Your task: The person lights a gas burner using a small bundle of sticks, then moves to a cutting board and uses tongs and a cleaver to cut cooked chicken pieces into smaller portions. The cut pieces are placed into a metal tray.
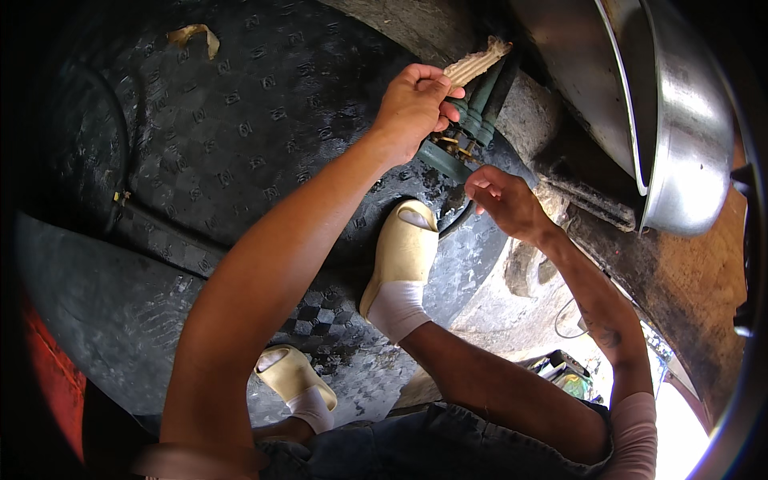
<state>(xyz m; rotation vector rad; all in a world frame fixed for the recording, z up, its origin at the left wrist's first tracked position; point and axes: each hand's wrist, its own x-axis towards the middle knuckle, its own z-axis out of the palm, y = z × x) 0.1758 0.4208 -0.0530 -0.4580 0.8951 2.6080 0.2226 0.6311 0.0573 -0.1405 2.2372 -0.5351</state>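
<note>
My left hand [420, 108] pinches a torn strip of corrugated cardboard [477, 65] between thumb and fingers; the strip's far end is frayed and shows a small orange spot. Just beyond and below that hand are the green metal pipes of a gas burner [480, 120], with brass valve fittings [459, 147] and a green crosspipe [443, 161]. Near the right end of the crosspipe is my right hand [504, 201], its fingers curled by the fittings; whether they grip a valve is hidden.
Large metal pans [690, 132] stand at the upper right. A black hose [174, 231] crosses the patterned floor mat [240, 156]. A cardboard scrap [197, 37] lies at the upper left. My feet, in cream slides [408, 240], are close below the burner pipes.
</note>
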